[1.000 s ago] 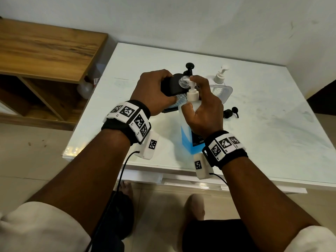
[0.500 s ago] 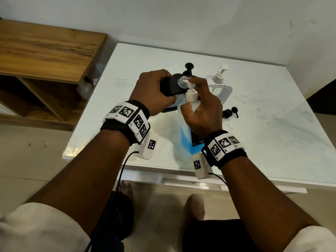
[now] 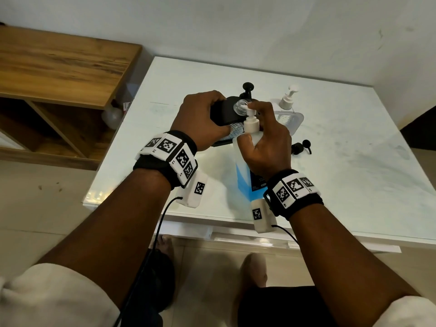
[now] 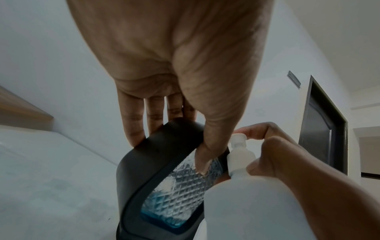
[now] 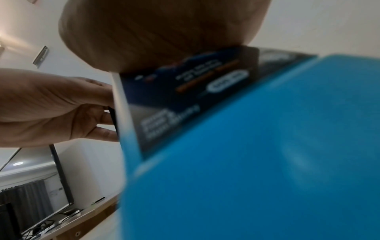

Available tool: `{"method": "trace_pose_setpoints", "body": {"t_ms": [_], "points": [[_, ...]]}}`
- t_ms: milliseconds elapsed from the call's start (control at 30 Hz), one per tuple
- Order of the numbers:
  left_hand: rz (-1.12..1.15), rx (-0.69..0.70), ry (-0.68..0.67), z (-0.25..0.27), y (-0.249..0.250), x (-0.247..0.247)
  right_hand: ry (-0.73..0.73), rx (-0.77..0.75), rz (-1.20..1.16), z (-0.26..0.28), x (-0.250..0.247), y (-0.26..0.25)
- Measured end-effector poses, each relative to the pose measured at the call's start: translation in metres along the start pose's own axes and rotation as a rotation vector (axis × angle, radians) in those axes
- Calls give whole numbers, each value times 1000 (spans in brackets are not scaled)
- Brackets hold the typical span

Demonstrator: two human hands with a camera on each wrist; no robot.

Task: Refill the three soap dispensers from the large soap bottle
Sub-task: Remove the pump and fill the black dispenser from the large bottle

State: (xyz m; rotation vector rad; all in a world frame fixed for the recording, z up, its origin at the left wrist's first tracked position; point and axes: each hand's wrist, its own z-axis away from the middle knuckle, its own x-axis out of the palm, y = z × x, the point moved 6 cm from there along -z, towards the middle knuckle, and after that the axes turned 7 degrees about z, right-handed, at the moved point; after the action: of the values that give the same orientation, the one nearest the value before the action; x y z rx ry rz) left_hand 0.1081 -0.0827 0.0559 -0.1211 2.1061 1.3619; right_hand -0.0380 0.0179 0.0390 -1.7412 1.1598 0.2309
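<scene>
Fingers (image 3: 257, 107) of the right hand (image 3: 266, 142) are pressed lower on the large soap bottle (image 3: 243, 175) pump than a second ago.
Soap is likely being dispensed into the black dispenser (image 3: 224, 112), tilted above the desk (image 3: 354, 161) and clasped by the left hand (image 3: 200, 119); filling is judged unfinished.
</scene>
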Motion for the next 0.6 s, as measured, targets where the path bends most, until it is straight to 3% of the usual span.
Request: {"method": "trace_pose_setpoints", "body": {"t_ms": [600], "points": [[-2, 6, 4, -1, 0, 1, 9, 11, -5, 0, -2, -1]]}}
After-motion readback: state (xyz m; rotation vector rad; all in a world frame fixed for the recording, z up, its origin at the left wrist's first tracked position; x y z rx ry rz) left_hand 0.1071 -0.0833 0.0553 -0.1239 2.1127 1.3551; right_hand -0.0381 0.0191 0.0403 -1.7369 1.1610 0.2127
